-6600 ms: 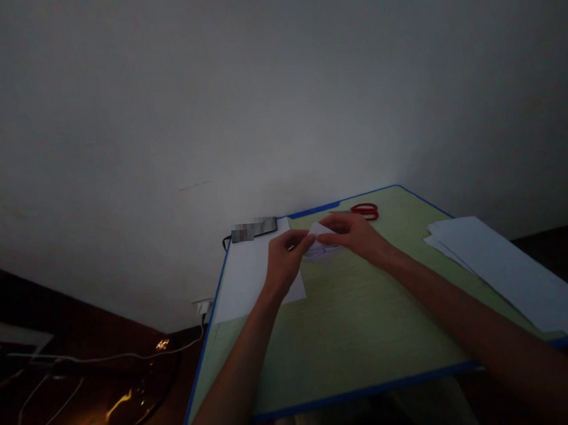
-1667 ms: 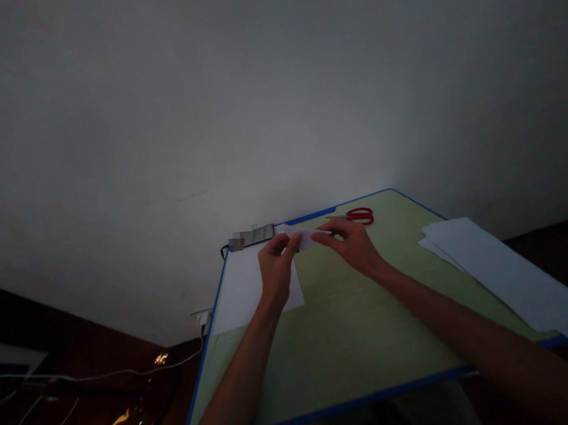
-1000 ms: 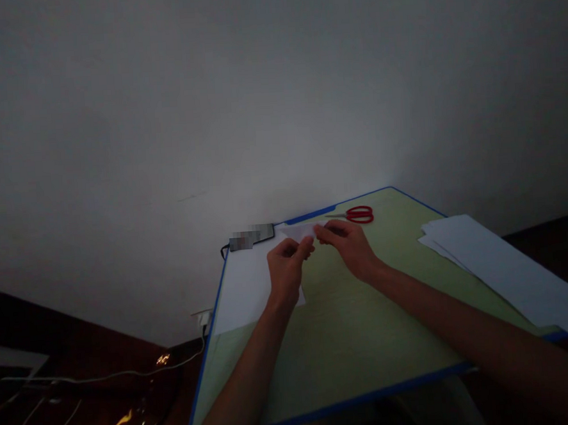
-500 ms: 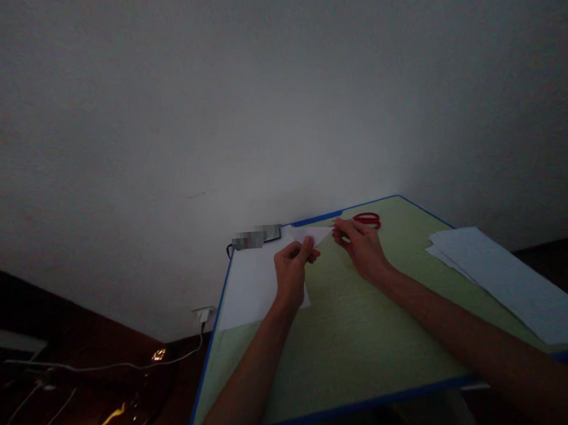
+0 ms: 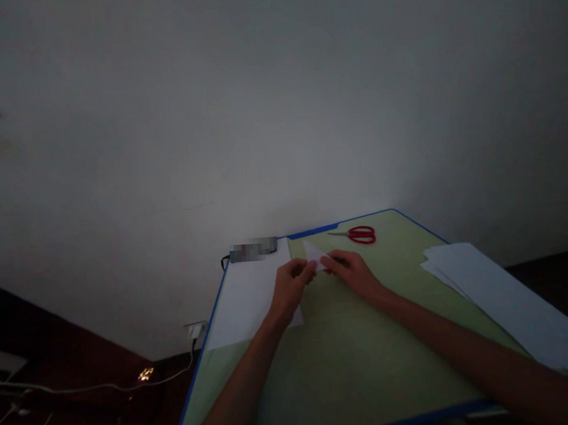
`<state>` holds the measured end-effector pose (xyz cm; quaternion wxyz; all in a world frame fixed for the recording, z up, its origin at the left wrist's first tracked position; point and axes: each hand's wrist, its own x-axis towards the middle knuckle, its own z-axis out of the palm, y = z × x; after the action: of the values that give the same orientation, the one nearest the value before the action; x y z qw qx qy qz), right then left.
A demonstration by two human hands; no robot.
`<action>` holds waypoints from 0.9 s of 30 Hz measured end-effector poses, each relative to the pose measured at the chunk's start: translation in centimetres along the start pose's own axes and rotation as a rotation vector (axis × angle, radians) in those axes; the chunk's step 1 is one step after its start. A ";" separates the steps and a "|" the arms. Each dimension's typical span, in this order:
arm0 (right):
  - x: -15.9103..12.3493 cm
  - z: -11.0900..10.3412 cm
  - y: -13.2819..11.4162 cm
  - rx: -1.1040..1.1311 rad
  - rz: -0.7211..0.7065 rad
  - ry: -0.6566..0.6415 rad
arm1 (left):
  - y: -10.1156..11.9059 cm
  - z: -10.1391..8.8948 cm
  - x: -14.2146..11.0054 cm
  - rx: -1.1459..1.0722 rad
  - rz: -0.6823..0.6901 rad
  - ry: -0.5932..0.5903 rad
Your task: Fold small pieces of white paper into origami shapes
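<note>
A: Item one, the piece in hand?
B: One folded paper (image 5: pixel 314 254), white, pointed at the top, held over the table (image 5: pixel 369 348) toward its far edge, just right of the loose sheet (image 5: pixel 246 301).

A: Fingers?
B: Left hand (image 5: pixel 291 286): thumb and fingers clamped on the folded paper's lower left side. Right hand (image 5: pixel 354 273): thumb and fingers clamped on its lower right side. Fingertips of the two hands close together; whether they touch, cannot tell.

A: Along the far edge?
B: One pair of scissors (image 5: pixel 362 235), red handles, blades pointing left, beyond the right hand. One phone (image 5: pixel 255 249), dark, partly blurred, at the far left corner, on the top of the sheet.

A: Left edge?
B: The sheet, white, lying flat. Beyond the table, one white plug (image 5: pixel 194 332) at the wall (image 5: pixel 278 110), with a cable.

A: Right edge?
B: One paper stack (image 5: pixel 505 301), white, unevenly aligned, reaching past the near right corner.
</note>
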<state>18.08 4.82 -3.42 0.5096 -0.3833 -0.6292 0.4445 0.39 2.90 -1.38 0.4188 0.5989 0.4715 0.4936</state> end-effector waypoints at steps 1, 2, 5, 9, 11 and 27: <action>0.0 -0.2 0.0 -0.004 0.010 0.013 | 0.0 0.0 0.0 -0.014 0.010 0.013; -0.1 -0.5 0.0 -0.001 0.030 0.020 | 0.0 0.0 0.1 -0.022 0.022 0.034; -0.2 -0.7 -0.2 0.000 0.080 -0.056 | 0.1 0.0 0.1 -0.043 0.030 0.077; -0.2 -0.1 -0.4 0.025 0.103 -0.081 | 0.1 -0.1 0.0 -0.012 0.039 0.060; -0.1 0.1 -0.5 0.073 0.097 -0.034 | 0.1 -0.2 -0.1 0.030 0.048 0.008; -0.7 0.5 -0.2 0.168 0.140 0.029 | -0.1 0.1 -0.1 0.002 0.007 -0.121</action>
<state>17.71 4.02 -3.47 0.5167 -0.3888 -0.5538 0.5246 0.49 2.85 -1.52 0.4441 0.6298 0.4436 0.4576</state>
